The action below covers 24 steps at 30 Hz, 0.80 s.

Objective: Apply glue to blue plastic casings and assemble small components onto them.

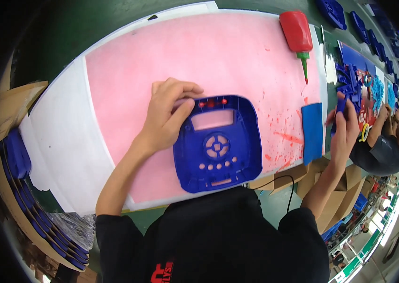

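Blue housing [235, 147], red-flecked pink sheet [227, 52]

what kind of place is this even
Probably a factory assembly area: the left hand holds a blue plastic housing at a pink-topped table, more blue plastic parts are lined up at the left, and a co-worker is on the right.

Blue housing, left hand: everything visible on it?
The blue housing is a rounded, plastic-looking shell, hollow side facing the camera. Far edge to near: rectangular window, segmented round cutout, a row of five small holes, a slot. Red spots show inside the far rim. The left hand grips its far left corner. It sits over the pink sheet; whether fully flat is unclear.
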Each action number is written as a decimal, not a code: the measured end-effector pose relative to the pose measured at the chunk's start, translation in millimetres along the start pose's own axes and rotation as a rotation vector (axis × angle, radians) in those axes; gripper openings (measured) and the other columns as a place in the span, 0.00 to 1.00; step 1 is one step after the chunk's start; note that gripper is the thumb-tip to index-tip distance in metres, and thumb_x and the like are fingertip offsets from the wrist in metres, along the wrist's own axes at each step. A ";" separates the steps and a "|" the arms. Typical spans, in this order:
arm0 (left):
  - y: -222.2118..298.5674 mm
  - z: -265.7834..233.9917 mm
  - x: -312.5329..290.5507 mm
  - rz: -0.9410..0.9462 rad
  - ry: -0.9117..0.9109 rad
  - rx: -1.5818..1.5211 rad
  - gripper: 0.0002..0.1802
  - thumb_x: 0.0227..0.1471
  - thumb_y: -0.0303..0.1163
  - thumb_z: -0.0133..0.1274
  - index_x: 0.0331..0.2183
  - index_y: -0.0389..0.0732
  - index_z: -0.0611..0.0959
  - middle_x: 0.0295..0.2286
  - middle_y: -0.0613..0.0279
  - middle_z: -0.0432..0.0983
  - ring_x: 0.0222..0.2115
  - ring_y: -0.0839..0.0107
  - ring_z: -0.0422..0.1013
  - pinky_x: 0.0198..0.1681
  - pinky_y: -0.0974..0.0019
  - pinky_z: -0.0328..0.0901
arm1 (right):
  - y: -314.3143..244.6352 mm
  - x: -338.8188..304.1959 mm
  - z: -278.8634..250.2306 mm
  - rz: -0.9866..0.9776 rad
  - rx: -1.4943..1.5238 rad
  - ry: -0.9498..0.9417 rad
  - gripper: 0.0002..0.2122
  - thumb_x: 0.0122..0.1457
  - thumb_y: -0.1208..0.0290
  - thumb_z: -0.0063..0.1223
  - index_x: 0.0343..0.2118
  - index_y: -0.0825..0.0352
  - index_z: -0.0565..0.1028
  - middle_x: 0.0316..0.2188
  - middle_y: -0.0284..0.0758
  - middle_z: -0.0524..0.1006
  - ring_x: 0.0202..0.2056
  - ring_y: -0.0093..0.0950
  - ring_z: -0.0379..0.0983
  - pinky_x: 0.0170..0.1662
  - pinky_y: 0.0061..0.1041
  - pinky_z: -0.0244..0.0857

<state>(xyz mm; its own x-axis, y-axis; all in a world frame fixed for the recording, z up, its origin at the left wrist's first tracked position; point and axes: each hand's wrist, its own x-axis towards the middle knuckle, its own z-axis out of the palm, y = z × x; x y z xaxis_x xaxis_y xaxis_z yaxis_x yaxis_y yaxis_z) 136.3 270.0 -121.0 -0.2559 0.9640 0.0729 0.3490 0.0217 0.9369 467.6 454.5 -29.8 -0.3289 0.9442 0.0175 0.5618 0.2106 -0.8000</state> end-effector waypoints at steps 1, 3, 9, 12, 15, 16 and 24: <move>-0.5 -1.3 -1.8 -0.002 -0.003 0.022 0.12 0.52 0.29 0.49 0.39 0.39 0.80 0.35 0.63 0.78 0.39 0.70 0.65 0.50 0.65 0.51 | -7.5 -5.5 11.8 0.017 0.084 -0.021 0.19 0.61 0.75 0.45 0.55 0.73 0.69 0.27 0.30 0.71 0.27 0.18 0.65 0.31 0.16 0.59; -2.9 1.6 -3.4 -0.008 -0.016 -0.002 0.13 0.51 0.27 0.49 0.40 0.39 0.80 0.35 0.63 0.78 0.38 0.69 0.65 0.49 0.64 0.52 | -20.6 -19.8 23.9 0.048 0.117 -0.095 0.21 0.60 0.78 0.44 0.57 0.76 0.67 0.28 0.29 0.70 0.27 0.15 0.63 0.31 0.12 0.56; 1.0 1.9 -0.8 -0.004 -0.008 -0.021 0.14 0.49 0.26 0.50 0.40 0.38 0.79 0.34 0.62 0.79 0.36 0.68 0.68 0.48 0.64 0.52 | -38.9 -40.1 50.1 -0.186 0.042 -0.093 0.25 0.65 0.68 0.42 0.60 0.79 0.60 0.38 0.43 0.73 0.32 0.25 0.69 0.39 0.21 0.63; -0.2 -1.5 1.6 0.047 -0.043 0.059 0.14 0.48 0.26 0.50 0.40 0.37 0.79 0.33 0.62 0.79 0.35 0.68 0.69 0.48 0.63 0.52 | -30.4 -45.1 54.1 -0.231 -0.006 -0.036 0.30 0.67 0.55 0.43 0.61 0.78 0.59 0.45 0.52 0.75 0.36 0.35 0.75 0.44 0.31 0.68; 0.7 -1.9 2.7 0.018 -0.046 0.005 0.14 0.47 0.25 0.50 0.39 0.37 0.79 0.33 0.62 0.79 0.35 0.68 0.69 0.47 0.63 0.52 | -26.9 -44.2 59.9 -0.367 -0.126 -0.098 0.29 0.69 0.55 0.34 0.62 0.79 0.57 0.49 0.56 0.73 0.39 0.39 0.76 0.46 0.36 0.68; -0.7 -2.4 3.1 0.015 -0.050 0.004 0.14 0.47 0.25 0.50 0.39 0.37 0.79 0.33 0.62 0.79 0.35 0.68 0.69 0.47 0.63 0.52 | -28.1 -44.0 62.3 -0.363 -0.126 -0.099 0.29 0.69 0.55 0.34 0.62 0.79 0.57 0.49 0.56 0.73 0.39 0.39 0.76 0.46 0.36 0.68; -0.1 -3.9 0.2 0.048 -0.054 0.066 0.16 0.47 0.26 0.49 0.40 0.36 0.78 0.34 0.61 0.80 0.35 0.67 0.69 0.46 0.63 0.52 | -45.9 -23.5 108.9 -0.713 -0.268 -0.138 0.21 0.58 0.74 0.51 0.52 0.81 0.69 0.44 0.57 0.76 0.41 0.46 0.78 0.43 0.31 0.73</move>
<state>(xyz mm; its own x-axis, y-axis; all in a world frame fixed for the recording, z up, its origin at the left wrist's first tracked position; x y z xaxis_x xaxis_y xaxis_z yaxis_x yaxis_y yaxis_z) 132.7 269.1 -119.8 -0.1886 0.9773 0.0970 0.4191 -0.0092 0.9079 366.9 395.0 -58.8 -0.7619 0.5209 0.3850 0.3376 0.8266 -0.4502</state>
